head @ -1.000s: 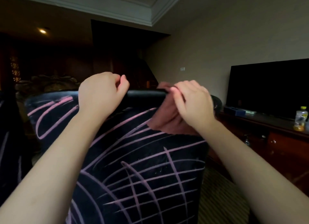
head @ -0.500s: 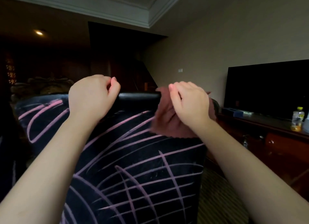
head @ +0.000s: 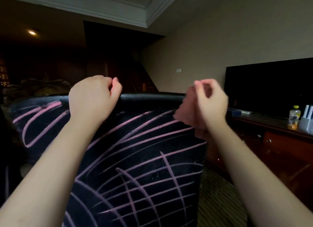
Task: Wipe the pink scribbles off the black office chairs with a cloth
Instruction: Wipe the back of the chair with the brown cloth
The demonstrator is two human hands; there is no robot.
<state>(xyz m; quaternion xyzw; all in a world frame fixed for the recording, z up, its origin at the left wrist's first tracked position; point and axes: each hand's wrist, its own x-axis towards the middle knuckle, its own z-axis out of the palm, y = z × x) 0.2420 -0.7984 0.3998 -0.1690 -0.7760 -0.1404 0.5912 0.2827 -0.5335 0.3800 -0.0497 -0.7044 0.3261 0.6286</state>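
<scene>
The back of a black office chair [head: 152,152] fills the lower middle of the view, covered in pink scribbles [head: 144,181]. My left hand [head: 93,98] grips the chair's padded top edge left of centre, fingers curled over it. My right hand [head: 210,103] holds a reddish-brown cloth [head: 188,113] against the top right corner of the chair back. The right hand is motion-blurred. Part of the cloth hangs below the hand over the chair's right edge.
A dark wooden cabinet [head: 279,147] runs along the right wall with a black TV [head: 271,86], a yellow-capped bottle [head: 294,117] and a white holder [head: 307,123] on it. Another dark scribbled chair edge [head: 6,181] shows at far left. Striped carpet [head: 218,203] lies right of the chair.
My right hand slid the cloth rightwards along the top edge to the chair's right corner. The left hand kept its grip on the top edge.
</scene>
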